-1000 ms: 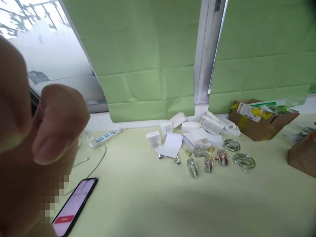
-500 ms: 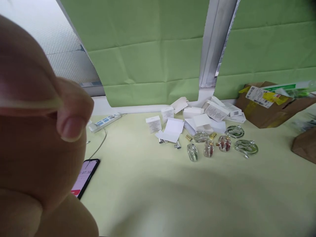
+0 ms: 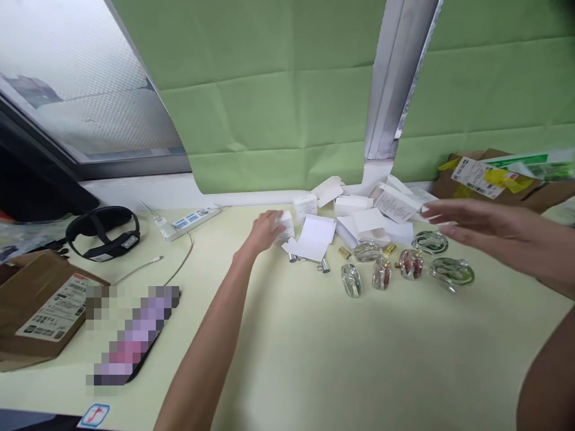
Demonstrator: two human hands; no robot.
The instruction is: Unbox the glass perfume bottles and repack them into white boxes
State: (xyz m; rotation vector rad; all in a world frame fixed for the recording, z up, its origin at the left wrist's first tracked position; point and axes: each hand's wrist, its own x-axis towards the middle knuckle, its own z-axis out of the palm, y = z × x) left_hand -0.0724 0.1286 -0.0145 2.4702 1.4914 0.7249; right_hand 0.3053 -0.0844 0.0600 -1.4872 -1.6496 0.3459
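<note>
My left hand (image 3: 266, 230) reaches across the table, its fingers and thumb closed around the left side of a small white printed box (image 3: 286, 225). Just beyond stands another white box (image 3: 305, 206), upright, with an opened white carton (image 3: 317, 233) beside it. My right hand (image 3: 476, 224) hovers at the right with fingers stretched out and holds nothing. Below it lie a round green-tinted glass bottle (image 3: 451, 272) and a similar bottle (image 3: 430, 242). More clear glass bottles stand to the left, among them a reddish one (image 3: 411, 264) and a greenish one (image 3: 351, 280).
Silver caps (image 3: 324, 266) and gold caps (image 3: 344, 253) lie near the bottles. White cartons (image 3: 395, 203) pile against the wall. Cardboard boxes stand at the far right (image 3: 462, 185) and left (image 3: 27, 299). A phone (image 3: 141, 335), power strip (image 3: 191, 221) and black headset (image 3: 105, 239) are leftward.
My left hand has moved from close before the camera out to the small white box and closed on it. My right hand has come into view over the round bottles.
</note>
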